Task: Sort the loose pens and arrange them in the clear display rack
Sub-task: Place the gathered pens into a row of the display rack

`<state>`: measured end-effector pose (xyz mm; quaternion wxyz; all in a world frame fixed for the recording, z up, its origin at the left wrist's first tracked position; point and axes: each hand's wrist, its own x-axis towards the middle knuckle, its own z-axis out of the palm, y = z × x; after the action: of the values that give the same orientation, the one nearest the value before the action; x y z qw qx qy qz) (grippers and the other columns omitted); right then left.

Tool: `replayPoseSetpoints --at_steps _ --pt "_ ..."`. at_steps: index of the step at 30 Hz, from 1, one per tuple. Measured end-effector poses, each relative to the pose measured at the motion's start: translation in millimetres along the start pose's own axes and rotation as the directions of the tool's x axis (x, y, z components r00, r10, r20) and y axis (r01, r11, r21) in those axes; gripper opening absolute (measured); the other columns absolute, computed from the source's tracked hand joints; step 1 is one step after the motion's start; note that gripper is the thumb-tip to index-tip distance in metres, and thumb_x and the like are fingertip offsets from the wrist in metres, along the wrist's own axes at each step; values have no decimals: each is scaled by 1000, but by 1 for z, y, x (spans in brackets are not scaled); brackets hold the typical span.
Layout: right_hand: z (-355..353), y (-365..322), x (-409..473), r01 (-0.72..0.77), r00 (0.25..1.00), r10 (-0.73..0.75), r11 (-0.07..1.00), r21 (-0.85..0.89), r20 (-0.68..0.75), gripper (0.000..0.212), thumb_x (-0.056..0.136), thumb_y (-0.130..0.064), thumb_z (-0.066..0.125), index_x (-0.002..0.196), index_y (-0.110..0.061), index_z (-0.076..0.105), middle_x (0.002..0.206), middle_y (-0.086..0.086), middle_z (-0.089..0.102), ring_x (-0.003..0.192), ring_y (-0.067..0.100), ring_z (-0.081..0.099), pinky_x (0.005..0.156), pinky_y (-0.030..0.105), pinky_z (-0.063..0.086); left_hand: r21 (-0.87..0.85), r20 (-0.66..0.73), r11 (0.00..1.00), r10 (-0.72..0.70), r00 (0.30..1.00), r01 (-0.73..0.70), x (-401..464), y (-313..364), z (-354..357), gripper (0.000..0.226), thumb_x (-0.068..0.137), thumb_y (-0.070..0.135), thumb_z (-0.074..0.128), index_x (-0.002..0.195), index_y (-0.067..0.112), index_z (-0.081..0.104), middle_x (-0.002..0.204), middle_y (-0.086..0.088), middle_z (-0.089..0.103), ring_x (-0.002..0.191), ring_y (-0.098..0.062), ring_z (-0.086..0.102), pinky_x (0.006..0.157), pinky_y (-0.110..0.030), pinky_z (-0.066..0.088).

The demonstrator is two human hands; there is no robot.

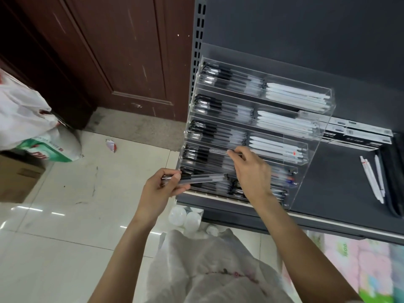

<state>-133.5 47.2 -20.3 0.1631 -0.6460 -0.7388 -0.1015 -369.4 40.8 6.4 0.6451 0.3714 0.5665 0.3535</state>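
Observation:
A clear stepped display rack (323,119) stands on a dark grey shelf (341,184). Its tiers hold black-capped clear pens on the left and white pens on the right. My left hand (161,189) grips a small bunch of clear pens with black caps (203,178), held level in front of the lowest tiers. My right hand (251,169) reaches over the rack and pinches one clear pen (218,151) above the fourth tier from the top. Loose white pens (371,178) lie on the shelf to the right of the rack.
Flat boxes (358,132) sit behind the rack, and dark packs (393,171) lie at the shelf's right edge. Below me are a white plastic bag (214,265) and white lids (185,217). A brown door (122,51), bags (26,119) and a cardboard box (17,178) stand to the left.

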Motion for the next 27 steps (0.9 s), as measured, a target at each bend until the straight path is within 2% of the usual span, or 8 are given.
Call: replayPoseSetpoints --at_steps 3,5,8,12,17,21,24,27 --pt "0 0 -3 15 1000 -16 998 -56 -16 46 68 8 73 106 -17 70 94 4 63 54 11 47 49 22 43 16 7 1000 -1 1000 1 0 2 1 12 94 14 55 100 5 61 76 -6 74 81 -22 73 76 -20 56" --pt "-1 -3 -2 85 996 -85 996 2 -16 56 63 15 70 111 -14 68 93 7 63 66 17 56 59 28 49 16 13 1000 2 1000 -2 0 3 3 13 94 15 55 101 5 60 76 -5 74 82 -22 73 75 -19 56" --pt "-1 -11 4 203 970 -216 972 114 108 71 56 20 68 120 -9 63 106 7 66 90 26 61 76 34 50 13 7 1000 11 1000 -11 -1 4 5 13 95 14 54 102 5 59 74 -3 74 81 -20 73 73 -16 55" --pt "1 -14 15 180 943 -221 968 177 249 73 58 20 69 123 -11 62 120 3 65 100 26 58 80 33 48 8 -14 1000 29 999 -29 0 8 4 12 95 12 53 102 3 59 71 -2 74 77 -18 73 70 -14 54" --pt "-4 -12 20 185 916 -239 964 191 322 74 64 18 65 130 -14 55 128 1 60 103 24 53 83 32 42 20 -14 999 46 999 -45 0 12 4 10 95 11 53 101 4 59 74 -6 73 76 -18 73 68 -13 53" --pt "-4 -17 21 155 905 -222 967 203 363 78 73 20 55 139 -19 44 139 -2 51 107 22 49 86 29 39 32 -31 998 61 998 -60 -2 13 5 9 95 10 53 99 4 59 83 -15 70 76 -18 73 67 -12 52" --pt "-13 -18 17 93 930 -177 962 258 323 74 76 21 50 139 -18 45 141 -1 48 118 21 46 94 32 39 55 -16 997 59 998 -58 -2 12 6 9 94 9 54 99 4 60 74 -5 72 75 -17 73 66 -13 53" --pt "-34 -17 3 -129 951 -16 888 442 310 48 91 4 48 132 -20 52 134 -4 54 120 12 45 100 20 32 80 10 995 58 998 -59 -3 13 11 7 93 10 56 97 7 61 72 -3 73 77 -18 73 68 -14 54"
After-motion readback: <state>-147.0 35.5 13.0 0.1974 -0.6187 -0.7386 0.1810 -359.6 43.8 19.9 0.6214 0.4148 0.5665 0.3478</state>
